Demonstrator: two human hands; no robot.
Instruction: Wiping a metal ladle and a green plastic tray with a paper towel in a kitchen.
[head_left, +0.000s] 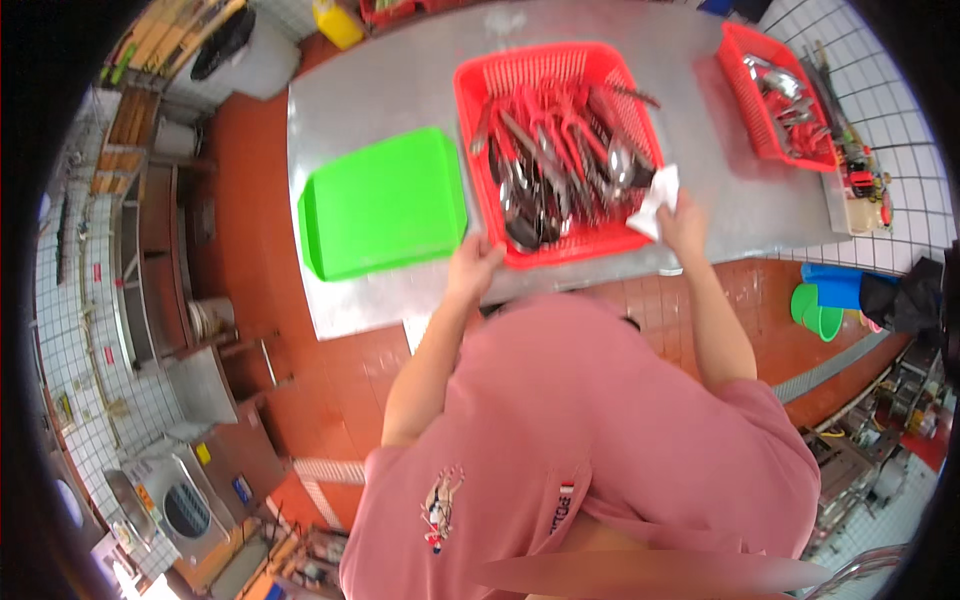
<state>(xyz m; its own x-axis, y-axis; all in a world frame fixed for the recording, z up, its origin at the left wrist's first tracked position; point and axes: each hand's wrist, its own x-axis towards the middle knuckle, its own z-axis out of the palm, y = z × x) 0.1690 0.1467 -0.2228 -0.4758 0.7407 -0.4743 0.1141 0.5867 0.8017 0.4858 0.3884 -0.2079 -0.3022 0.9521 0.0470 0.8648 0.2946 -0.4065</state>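
A large red plastic basket (577, 54) stands on the stainless steel table (375, 307), heaped with metal spoons and other cutlery (555, 165). At its near left corner, my left hand (474, 271) has its thumb and fingers closed on the rim. My right hand (684, 225) pinches a crumpled white cloth or paper (658, 201) against the basket's right side, close to the near corner. Just left of the basket lies a bright green plastic tray (382, 206), which looks bare.
A smaller red basket (750, 112) with metal utensils stands at the table's far right, by the tiled wall. A yellow container (337, 24) is beyond the far left corner. Red-brown tiled floor (247, 195) surrounds the table. A green bucket (814, 311) sits at the right.
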